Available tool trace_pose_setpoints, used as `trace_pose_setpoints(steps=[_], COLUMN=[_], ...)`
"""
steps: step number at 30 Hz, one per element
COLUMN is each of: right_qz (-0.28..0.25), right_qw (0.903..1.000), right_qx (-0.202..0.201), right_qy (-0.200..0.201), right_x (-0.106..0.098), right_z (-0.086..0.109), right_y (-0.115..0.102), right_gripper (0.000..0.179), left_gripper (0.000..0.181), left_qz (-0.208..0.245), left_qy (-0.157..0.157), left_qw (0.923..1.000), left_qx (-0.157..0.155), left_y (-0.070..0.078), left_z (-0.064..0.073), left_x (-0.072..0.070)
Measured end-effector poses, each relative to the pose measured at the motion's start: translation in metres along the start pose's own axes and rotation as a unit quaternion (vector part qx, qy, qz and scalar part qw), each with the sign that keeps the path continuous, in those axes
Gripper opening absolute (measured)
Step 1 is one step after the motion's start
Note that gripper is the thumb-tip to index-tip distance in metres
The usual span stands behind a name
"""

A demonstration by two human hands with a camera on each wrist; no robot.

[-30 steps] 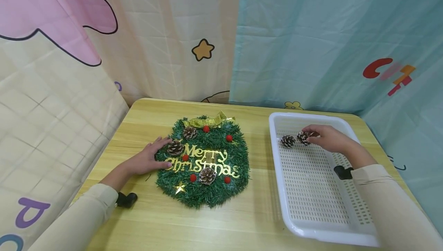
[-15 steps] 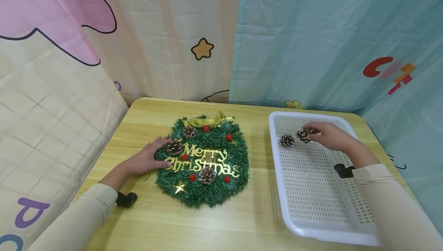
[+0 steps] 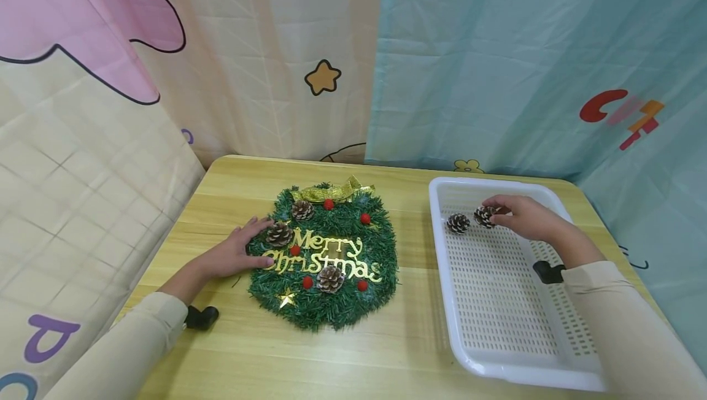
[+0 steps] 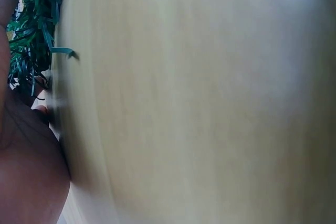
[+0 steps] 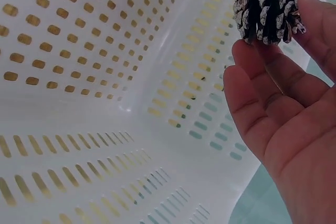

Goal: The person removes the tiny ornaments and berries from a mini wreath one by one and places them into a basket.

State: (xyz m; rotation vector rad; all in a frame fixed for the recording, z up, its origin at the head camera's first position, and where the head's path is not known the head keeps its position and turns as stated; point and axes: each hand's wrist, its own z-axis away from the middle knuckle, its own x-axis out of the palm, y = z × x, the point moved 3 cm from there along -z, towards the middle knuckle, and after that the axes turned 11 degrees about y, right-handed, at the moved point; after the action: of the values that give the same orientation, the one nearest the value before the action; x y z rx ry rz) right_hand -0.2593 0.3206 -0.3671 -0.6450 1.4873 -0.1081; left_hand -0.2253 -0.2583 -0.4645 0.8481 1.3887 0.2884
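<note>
Near the far end of the white basket [image 3: 446, 283], our right hand [image 3: 521, 219] grasps a white-tipped pine cone [image 3: 483, 216] — thumb to one side, fingertips to the other — while a second pine cone [image 3: 458, 224] lies just beside it, untouched. On the counter [image 3: 411, 351], apart from the basket, lies the green wreath [image 3: 326, 311]; our left hand [image 3: 234, 256] rests at its edge, fingers loosely extended and clasping nothing, close by a mounted cone [image 3: 279, 235]. The left wrist view shows mostly counter, so we cannot tell how hard that palm bears down.

To handle this well, we judge that a light pinch suits best: the scales look stiff and uneven, so squeezing could chip them or roll the cone off our fingertips. Holding around the widest part, rather than by the scale tips, should prove steadier. We would raise the pine cone straight up, free of its neighbour and the basket's wall, before carrying it sideways. Meanwhile, the left hand does best spread lightly over the wreath's edge, steadying it without leaning on the mounted cone.
</note>
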Motion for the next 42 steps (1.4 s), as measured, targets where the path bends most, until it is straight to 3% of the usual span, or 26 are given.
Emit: trace_pose_setpoints(steps=[11, 21, 42], right_qz=[0.003, 0.022, 0.012], right_qw=[1.0, 0.9996, 0.9997], right_qx=[0.002, -0.015, 0.002], right_qy=[-0.008, -0.006, -0.022], right_x=[0.017, 0.028, 0.016], right_z=[-0.003, -0.005, -0.005], right_y=[0.015, 0.015, 0.017], right_gripper=[0.036, 0.034, 0.039], left_gripper=[0.092, 0.093, 0.091], left_qz=[-0.001, -0.005, 0.004], left_qy=[0.001, 0.001, 0.005], left_qw=[1.0, 1.0, 1.0], left_qx=[-0.006, -0.007, 0.006], left_y=[-0.001, -0.001, -0.001], left_z=[0.0, 0.0, -0.001], left_x=[0.0, 0.0, 0.0])
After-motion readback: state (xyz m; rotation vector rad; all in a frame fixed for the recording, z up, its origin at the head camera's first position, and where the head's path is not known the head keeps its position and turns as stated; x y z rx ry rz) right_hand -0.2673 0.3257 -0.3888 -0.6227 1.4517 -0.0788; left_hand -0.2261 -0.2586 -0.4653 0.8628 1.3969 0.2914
